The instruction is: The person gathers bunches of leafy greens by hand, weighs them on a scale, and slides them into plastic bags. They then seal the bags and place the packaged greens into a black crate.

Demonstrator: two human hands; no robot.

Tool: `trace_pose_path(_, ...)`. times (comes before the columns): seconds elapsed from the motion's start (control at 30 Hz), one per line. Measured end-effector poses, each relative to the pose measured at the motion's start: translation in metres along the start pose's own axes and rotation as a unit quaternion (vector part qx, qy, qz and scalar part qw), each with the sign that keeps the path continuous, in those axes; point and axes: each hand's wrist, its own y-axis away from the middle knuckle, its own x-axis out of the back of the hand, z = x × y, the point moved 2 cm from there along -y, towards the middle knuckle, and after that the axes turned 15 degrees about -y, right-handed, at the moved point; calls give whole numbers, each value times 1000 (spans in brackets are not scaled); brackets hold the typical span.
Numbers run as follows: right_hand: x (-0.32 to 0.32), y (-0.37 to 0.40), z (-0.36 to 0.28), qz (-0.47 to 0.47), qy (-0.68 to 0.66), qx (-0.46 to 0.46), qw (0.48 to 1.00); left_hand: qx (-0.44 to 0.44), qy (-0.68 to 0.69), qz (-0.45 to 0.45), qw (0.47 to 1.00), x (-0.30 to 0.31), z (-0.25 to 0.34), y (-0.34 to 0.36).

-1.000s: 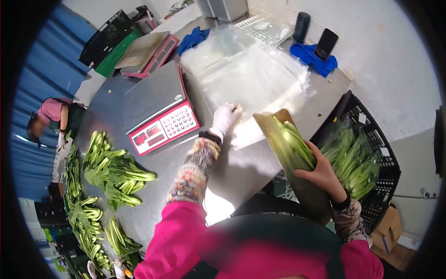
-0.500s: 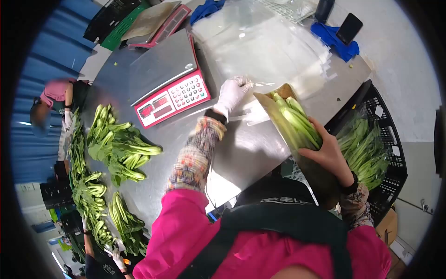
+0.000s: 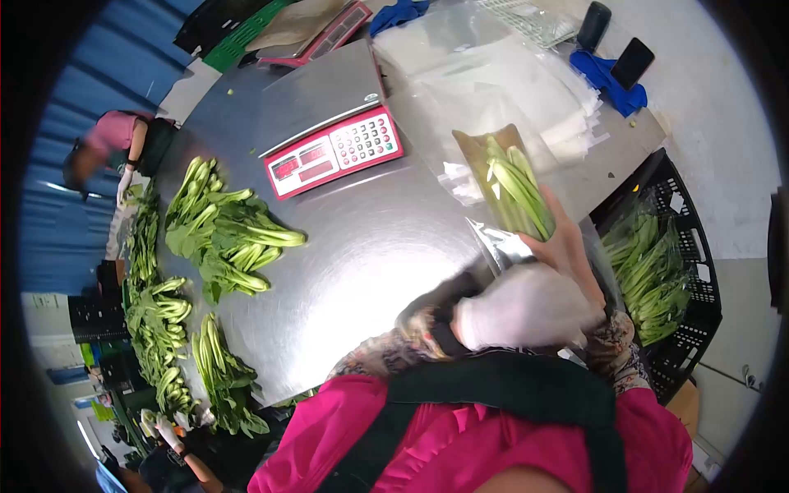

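My right hand (image 3: 563,242), bare, is wrapped round a bunch of leafy greens (image 3: 518,185) with pale green stalks. The stalks lie in a brownish trough-like holder (image 3: 468,148), its open end pointing away from me over the table edge. My left hand (image 3: 530,308), in a white glove, is smeared by motion just below my right hand, close to my body; its fingers cannot be made out. Shiny clear plastic (image 3: 497,242) shows beside the holder, above the gloved hand. The holder's lower part is hidden behind my hands.
A red-framed scale (image 3: 333,152) stands on the metal table (image 3: 362,271). Clear plastic bags (image 3: 509,90) are stacked behind. Loose greens (image 3: 230,230) lie left; bagged greens (image 3: 645,271) fill a black crate (image 3: 703,271) right. Co-workers (image 3: 115,144) are on the left.
My gloved left hand has come back from the edge of the bag stack to below my right hand. Shiny plastic now shows beside the holder. The view has shifted slightly.
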Motion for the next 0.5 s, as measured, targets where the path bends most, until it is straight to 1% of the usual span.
trace_pose_path(0.03,-1,3,3,-18,4,36,999,68,-19,217,974,31,-17,24)
trace_pose_path(0.07,-4,6,5,-35,6,72,997,275,-76,382,879,24,-31,62)
trace_pose_path(0.1,-8,9,0,-50,-2,59,997,363,63,510,778,21,-48,76)
trace_pose_path(0.13,-14,14,-5,-65,-10,42,997,363,57,510,778,8,-59,93)
trace_pose_path(0.17,-23,17,-7,-69,-12,44,997,377,344,516,688,-16,-75,114)
trace_pose_path(0.2,-34,17,-9,-93,-18,69,993,356,599,478,534,-34,-79,122)
trace_pose_path(0.23,-45,15,-11,-118,-23,93,988,356,671,410,505,-40,-60,116)
trace_pose_path(0.27,-56,12,-11,-125,-21,94,987,354,737,336,468,-49,-36,109)
trace_pose_path(0.33,-81,9,-8,-184,-68,61,979,419,689,372,460,-75,-23,122)
trace_pose_path(0.37,-85,10,-19,-177,-32,97,979,416,713,364,431,-73,-19,135)
trace_pose_path(0.4,-92,13,-10,-188,-28,98,977,375,762,326,415,-74,-16,151)
trace_pose_path(0.47,-106,20,-10,-136,105,227,959,331,744,377,441,-75,-14,161)
trace_pose_path(0.5,-113,21,-3,-136,65,12,989,348,737,384,434,-78,-9,164)
